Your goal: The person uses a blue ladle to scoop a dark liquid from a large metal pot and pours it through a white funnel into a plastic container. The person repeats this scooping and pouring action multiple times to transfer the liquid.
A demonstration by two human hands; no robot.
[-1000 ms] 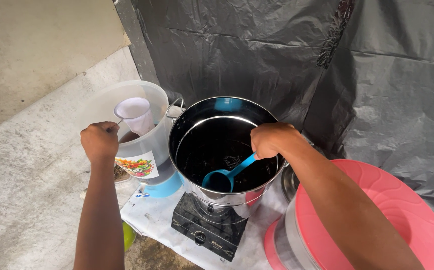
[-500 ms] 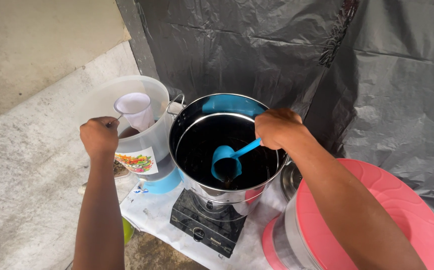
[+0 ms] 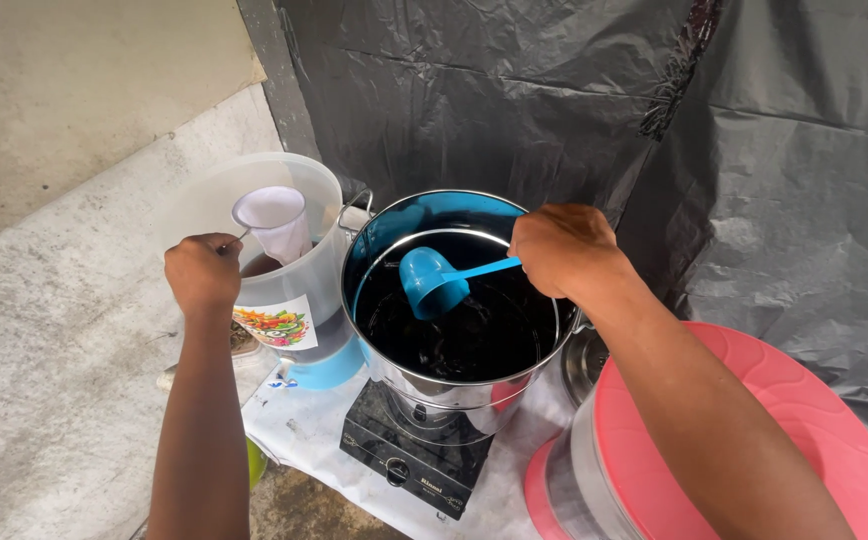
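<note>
I note a black single-burner gas stove [image 3: 409, 462] on a white cloth [image 3: 304, 420] spread over the stand. At lower right a large container with a pink lid [image 3: 754, 420] sits just beside the stove; its translucent wall shows beneath the lid. Between that container and the stove I see part of a small metal bowl [image 3: 582, 362]. A black plastic sheet [image 3: 574, 100], creased and wrinkled, hangs as the backdrop across the upper right. A dark grey post [image 3: 276, 80] runs up along its left edge. A grey concrete ledge [image 3: 44, 330] slants across the left, with a paler wall [image 3: 84, 90] above it. A sliver of something green [image 3: 252, 462] shows below the cloth's edge.
</note>
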